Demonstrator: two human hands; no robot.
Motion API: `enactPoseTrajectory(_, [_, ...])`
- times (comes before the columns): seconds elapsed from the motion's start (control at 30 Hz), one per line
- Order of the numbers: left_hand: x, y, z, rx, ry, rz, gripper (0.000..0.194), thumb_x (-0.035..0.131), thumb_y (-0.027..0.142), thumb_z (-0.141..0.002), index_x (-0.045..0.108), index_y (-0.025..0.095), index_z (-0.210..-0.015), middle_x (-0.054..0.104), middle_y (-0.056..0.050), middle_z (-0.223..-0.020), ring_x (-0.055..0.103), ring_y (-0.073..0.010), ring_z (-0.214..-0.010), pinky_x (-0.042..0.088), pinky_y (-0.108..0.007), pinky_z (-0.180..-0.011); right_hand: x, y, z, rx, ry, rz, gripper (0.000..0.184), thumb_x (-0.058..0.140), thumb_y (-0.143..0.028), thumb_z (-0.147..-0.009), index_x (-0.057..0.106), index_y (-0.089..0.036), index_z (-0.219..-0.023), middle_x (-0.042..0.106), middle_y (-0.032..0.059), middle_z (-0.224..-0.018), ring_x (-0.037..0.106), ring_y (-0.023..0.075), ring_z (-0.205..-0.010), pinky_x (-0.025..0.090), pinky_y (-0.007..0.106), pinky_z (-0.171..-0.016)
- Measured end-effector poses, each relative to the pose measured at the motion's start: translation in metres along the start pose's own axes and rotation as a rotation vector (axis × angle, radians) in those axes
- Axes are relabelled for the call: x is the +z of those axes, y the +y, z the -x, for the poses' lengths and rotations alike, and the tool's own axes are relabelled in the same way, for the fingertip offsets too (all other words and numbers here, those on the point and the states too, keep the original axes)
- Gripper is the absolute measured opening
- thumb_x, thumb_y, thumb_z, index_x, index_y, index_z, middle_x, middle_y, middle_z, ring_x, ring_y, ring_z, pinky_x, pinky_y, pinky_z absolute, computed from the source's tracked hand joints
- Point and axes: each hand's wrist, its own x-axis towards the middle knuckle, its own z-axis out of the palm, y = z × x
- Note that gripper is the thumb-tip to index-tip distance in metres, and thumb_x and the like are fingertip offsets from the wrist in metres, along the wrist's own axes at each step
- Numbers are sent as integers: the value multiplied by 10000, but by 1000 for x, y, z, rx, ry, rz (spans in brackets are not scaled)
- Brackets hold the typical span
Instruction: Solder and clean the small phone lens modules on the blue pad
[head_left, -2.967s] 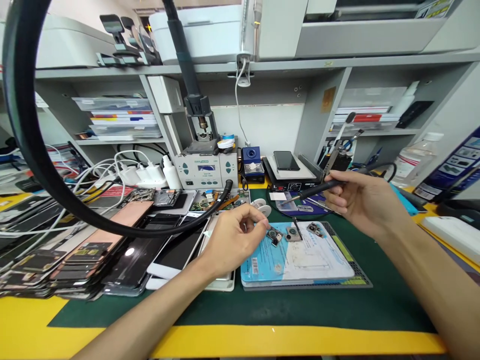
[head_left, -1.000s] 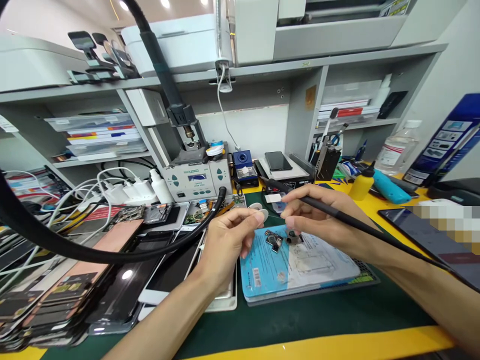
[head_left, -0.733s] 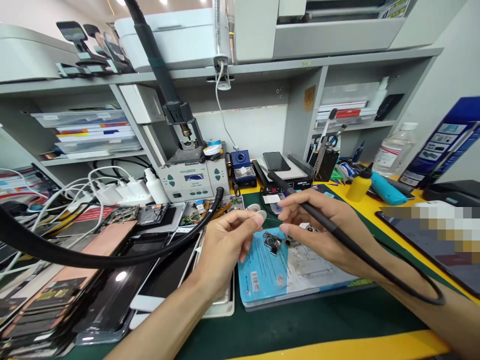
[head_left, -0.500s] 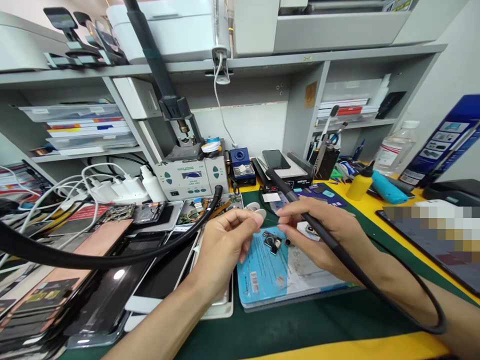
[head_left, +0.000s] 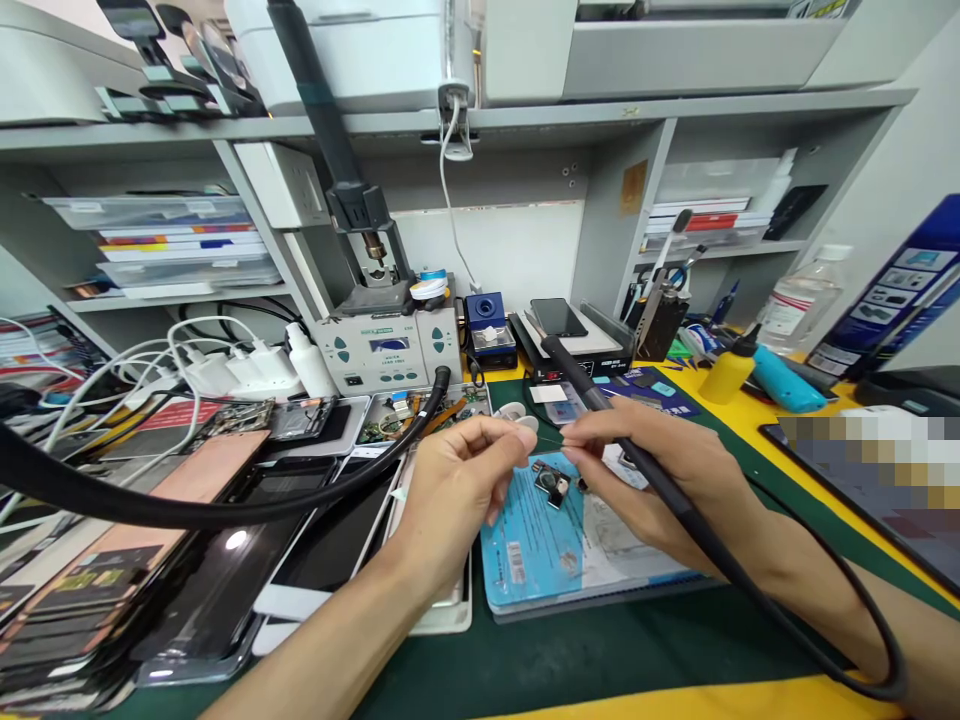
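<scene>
My left hand (head_left: pixel 457 490) pinches a small white spool of thin solder wire (head_left: pixel 527 430) between thumb and fingers. A fine strand of wire (head_left: pixel 551 442) runs from the spool across to the fingertips of my right hand (head_left: pixel 660 460), which are closed on its end. That same hand also carries a black soldering iron (head_left: pixel 581 378), lying across the base of the thumb with its tip pointing away to the upper left. Below the hands is a blue-and-white package (head_left: pixel 525 560) with a small phone camera module (head_left: pixel 552 484) on it. Other small parts there are partly hidden by my right hand.
Disassembled phones (head_left: pixel 195 590) are stacked at the left. A hot-air station (head_left: pixel 390 350) stands behind, its thick black hose (head_left: pixel 247 510) arching across the left side. A hot plate (head_left: pixel 592 350) carries a phone. Bottles (head_left: pixel 727 365) and a tablet (head_left: pixel 847 490) are at the right.
Since the first frame, my right hand has brought the soldering iron in from the right and turned it, meeting the wire near my left hand. Lately the hands barely move; the view shifts slightly.
</scene>
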Motion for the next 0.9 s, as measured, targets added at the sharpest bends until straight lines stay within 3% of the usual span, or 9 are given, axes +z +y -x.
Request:
enactPoseTrajectory(0.53, [-3,0,0,-29,0,33,265,820,388,-783,692,167,-713,516,28,-586,361,-49,-452,269,-169,-395,-2,3,4,47,-27,51,273,678,-97,-878,612,-265,-1082,748,19,-946,739,197,-874,580,315,-802])
enactPoseTrajectory(0.73, [-3,0,0,-26,-5,35,264,811,388,-795,689,169,-712,495,33,-565,356,-52,-450,263,-173,-396,-2,3,4,40,-9,47,300,683,-95,-879,598,-248,-1123,751,22,-978,712,157,-763,579,315,-813])
enactPoseTrajectory(0.9, [-3,0,0,-28,0,12,260,807,383,-794,683,167,-721,486,40,-536,356,-51,-441,271,-171,-397,-2,1,3,15,-8,49,292,682,-78,-878,599,-256,-1094,760,10,-957,728,177,-848,570,322,-854])
